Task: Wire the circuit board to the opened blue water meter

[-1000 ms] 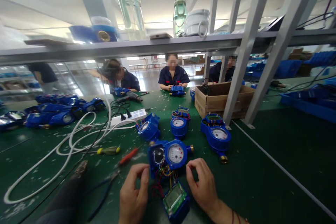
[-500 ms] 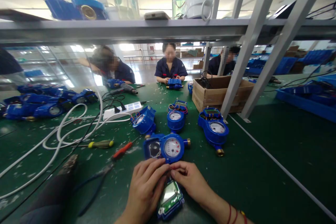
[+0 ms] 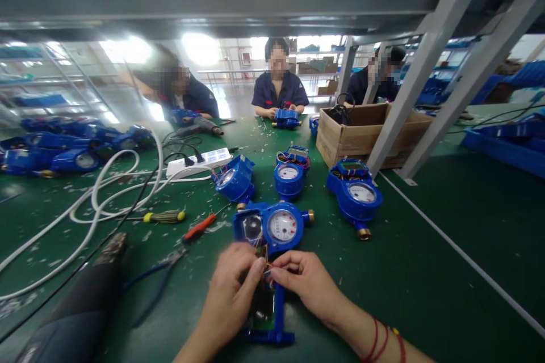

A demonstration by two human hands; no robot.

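Thin coloured wires (image 3: pixel 267 265) run between a blue water meter (image 3: pixel 283 227) and a blue-framed circuit board module (image 3: pixel 279 317) lying in front of it. My right hand (image 3: pixel 304 281) pinches the wires between thumb and forefinger. Close beside it, my left hand (image 3: pixel 233 283) is closed at the same wires, its thumb against them and its other fingers blurred. The module's dark inner side faces up below my hands, partly covered by the left one. On the meter, a white dial faces up beside an uncovered compartment, with a brass fitting (image 3: pixel 310 216) at the right.
More meters stand behind: left (image 3: pixel 235 178), middle (image 3: pixel 289 176) and right (image 3: pixel 355 193). Pliers (image 3: pixel 164 275), an orange screwdriver (image 3: pixel 199 228), a yellow-handled screwdriver (image 3: pixel 164 217) and a heat gun (image 3: pixel 91 295) lie left. A power strip (image 3: pixel 198 163), carton (image 3: pixel 340 142) and shelf posts (image 3: pixel 400 96) stand beyond.
The module has been turned over: its display faced up before, now its inner side does. Both hands remain close together at the wires. The view has tilted downward.
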